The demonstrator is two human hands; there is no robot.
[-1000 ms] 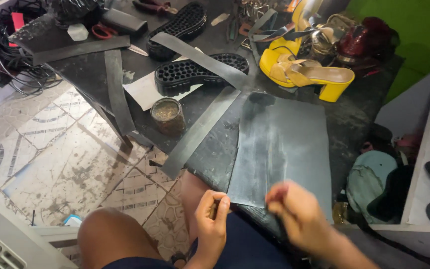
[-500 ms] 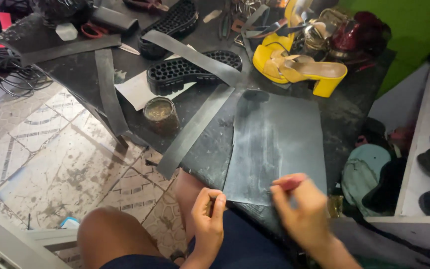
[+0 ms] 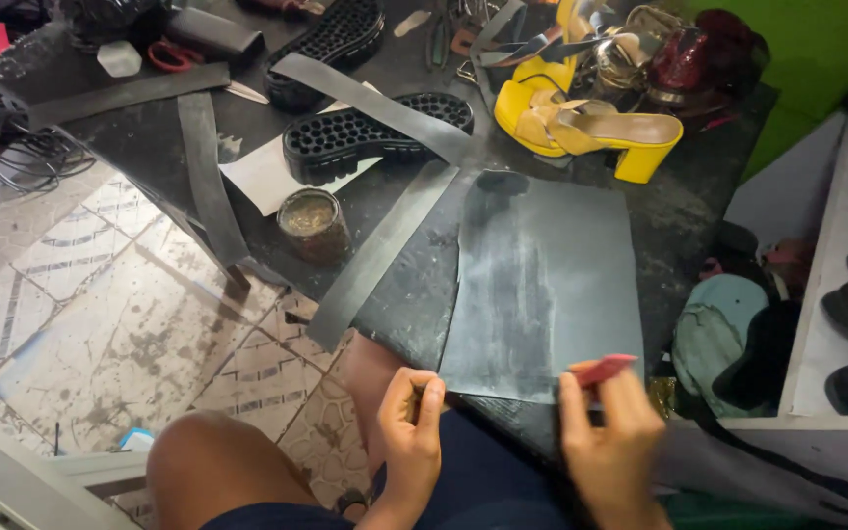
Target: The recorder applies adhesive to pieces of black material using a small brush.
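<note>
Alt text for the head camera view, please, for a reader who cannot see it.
A seated person's left hand pinches the near edge of a dark rubber sheet on a black worktable, while the right hand holds a small red tool at its corner. Yellow heeled sandals, black shoe soles, rubber strips and a glue tin lie beyond.

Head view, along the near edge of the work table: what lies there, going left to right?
Small round tin → long dark strip → left hand → grey rubber sheet → right hand holding a red tool.
</note>
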